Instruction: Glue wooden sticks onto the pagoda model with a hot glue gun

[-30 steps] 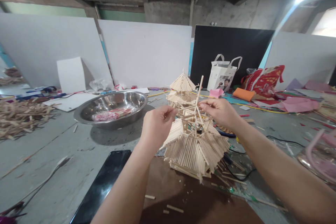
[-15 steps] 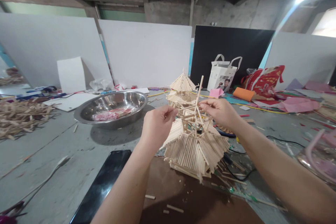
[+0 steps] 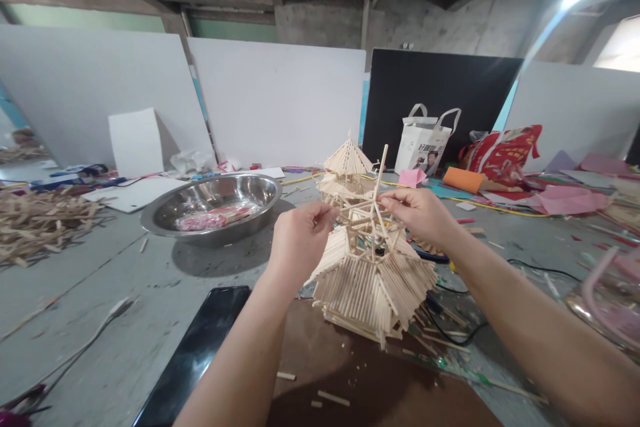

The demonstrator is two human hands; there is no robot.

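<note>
A pagoda-like model (image 3: pixel 360 293) built of thin wooden sticks stands in front of me, with a sloping lower roof. On top of it is an open stick frame (image 3: pixel 373 233), from which one longer wooden stick (image 3: pixel 381 173) rises at a tilt. My left hand (image 3: pixel 303 237) pinches at the frame's left side, thumb and forefinger closed on a stick end. From the right, my right hand (image 3: pixel 420 210) pinches a stick of the frame near the foot of the tilted stick. Fingers partly hide both contact points. A second pagoda-like model (image 3: pixel 347 163) with a pointed roof stands behind.
A steel basin (image 3: pixel 160 230) with a plastic-wrapped packet stands left. A black phone-like slab (image 3: pixel 200 347) lies beside my left forearm. Under the model is a brown board (image 3: pixel 390 387) with loose stick pieces. Wooden scraps (image 3: pixel 45 220), a tote bag (image 3: pixel 420 147) and coloured paper (image 3: pixel 570 200) lie around.
</note>
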